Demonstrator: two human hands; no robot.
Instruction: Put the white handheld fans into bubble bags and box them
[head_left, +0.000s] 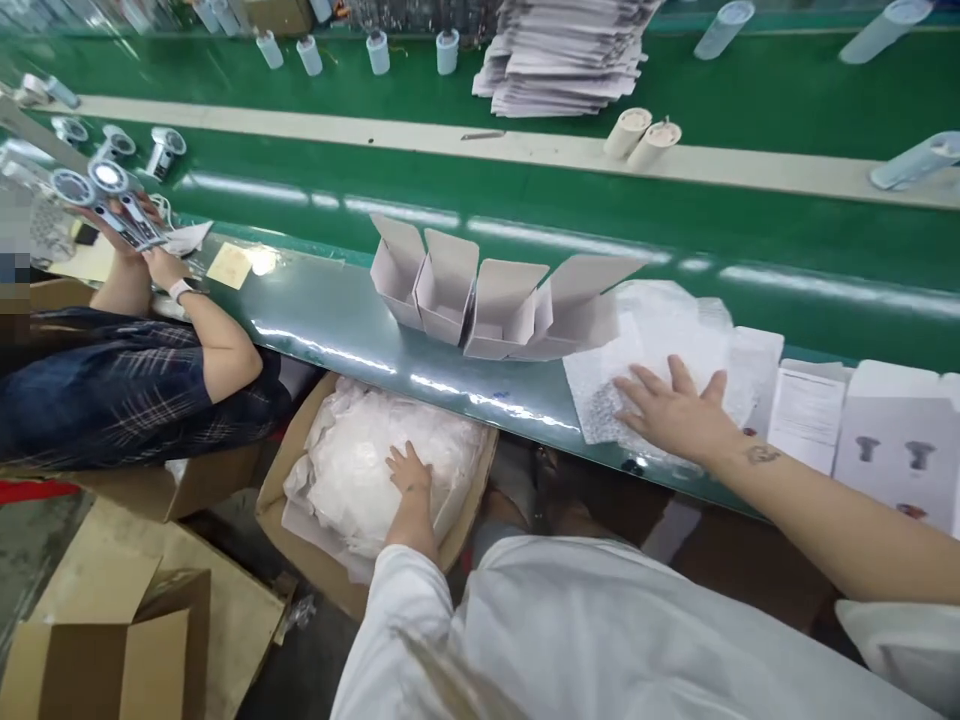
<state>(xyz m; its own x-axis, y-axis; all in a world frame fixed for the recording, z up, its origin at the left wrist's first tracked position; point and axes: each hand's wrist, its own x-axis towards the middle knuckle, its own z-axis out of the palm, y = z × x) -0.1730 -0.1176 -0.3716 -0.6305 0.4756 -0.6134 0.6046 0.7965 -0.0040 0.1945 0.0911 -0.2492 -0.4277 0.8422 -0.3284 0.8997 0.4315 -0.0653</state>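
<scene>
From the head camera, the right hand (675, 415) lies spread flat, fingers fanned, on a crumpled white foam wrap sheet (645, 350) near the front edge of the table (322, 320). A small tattoo shows on the right forearm (765, 455). The left hand (409, 468) rests open and relaxed, fingers loosely together and pinching nothing, on a pile of white foam wrap (375, 465). This pile fills a cardboard box (289, 510) below the table's front edge, and the white sleeve (390, 620) of the left arm crosses the bottom of the view.

Four open white cartons (502, 310) stand in a row just left of the sheet, their flaps up. To its right lie printed leaflets (806, 420) and a flat printed white carton (896, 440), which the view cuts off at the right edge. Beyond the table runs a green conveyor belt (480, 210), carrying a stack of flat white card (559, 60) and white cylinders (641, 138).

At the left, a co-worker in a plaid shirt (127, 395) holds several white round-headed devices (112, 195) in both hands, well apart from the person's own. Part of that area is blurred and hard to make out. Another cardboard box (112, 660) sits on the floor at the lower left.
</scene>
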